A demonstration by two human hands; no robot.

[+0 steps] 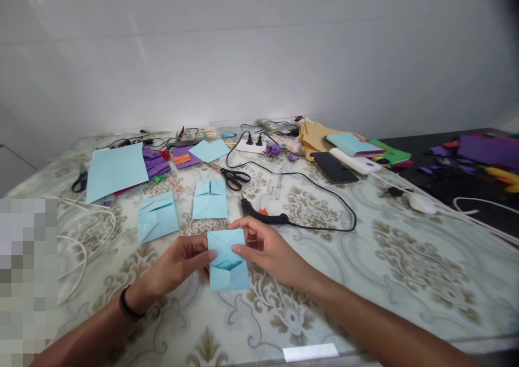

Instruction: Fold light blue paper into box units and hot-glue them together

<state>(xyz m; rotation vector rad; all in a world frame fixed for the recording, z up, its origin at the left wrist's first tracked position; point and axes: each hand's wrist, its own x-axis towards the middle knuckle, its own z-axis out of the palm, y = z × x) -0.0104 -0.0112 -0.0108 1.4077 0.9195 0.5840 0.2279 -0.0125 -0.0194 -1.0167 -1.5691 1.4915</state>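
Note:
Between my two hands is a folded light-blue paper [227, 242], with creases and a flap standing slightly open near its lower half. My left hand [188, 259] pinches its left edge, thumb on the front. On the right edge, my right hand [263, 245] grips it, thumb on the front and fingers behind. Just beyond lie two similar folded blue papers, one at the left [158, 217] and one nearer the middle [210, 199]. A black glue gun [265, 214] rests behind my right hand, its cord looping to the right. Black-handled scissors [235, 179] lie beyond it.
A large blue sheet [117, 172] and purple paper strips [156, 161] lie at the back left. A power strip [251, 146] stands at the back middle. At the right are a black phone [334, 167], a white device [357, 160], stacked papers [318, 137] and white cables.

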